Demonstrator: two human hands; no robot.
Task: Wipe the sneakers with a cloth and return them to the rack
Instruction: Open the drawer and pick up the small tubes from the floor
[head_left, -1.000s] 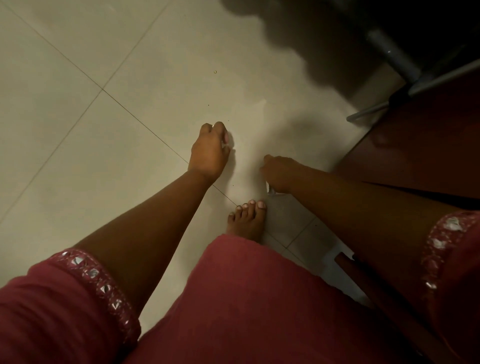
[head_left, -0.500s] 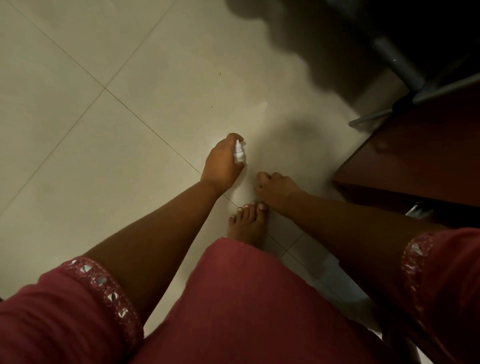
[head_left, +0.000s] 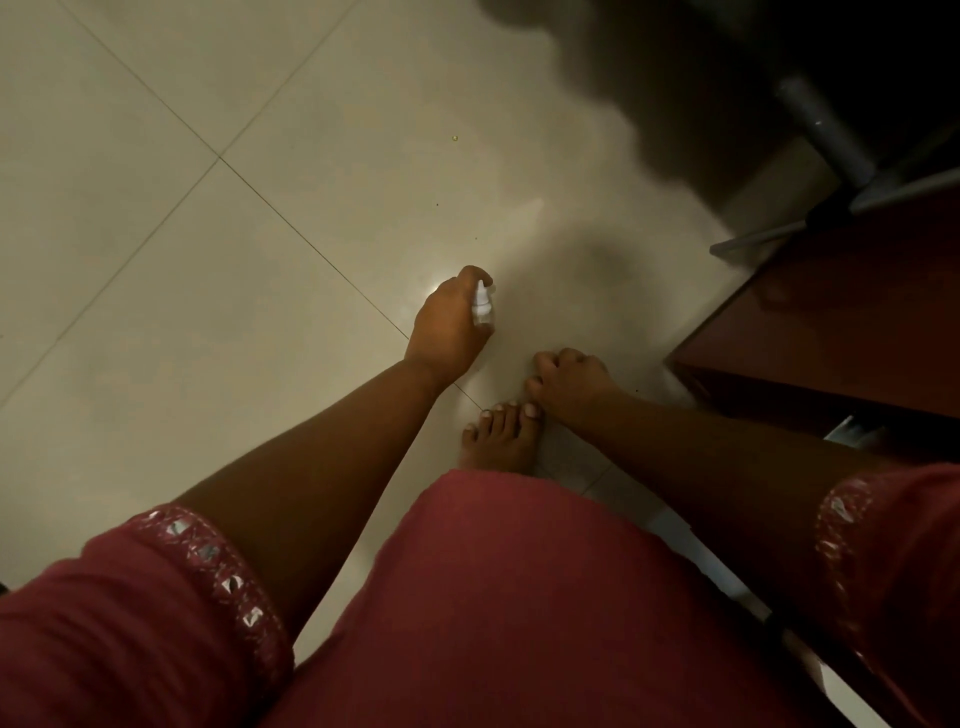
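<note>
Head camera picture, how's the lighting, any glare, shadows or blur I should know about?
Head view: dim, warm light overall; a small bright glare spot on the tiled floor just beside the left hand, which holds a small white bottle; a large dark shadow fills the upper right, and a soft one lies on the floor beyond the right hand; the red sleeves at the bottom edge look soft and stretched.

white small bottle, pale beige floor tiles; red sleeve, silver mirror-work trim

no readable text, no labels, no brands, no numbers anywhere in view
</note>
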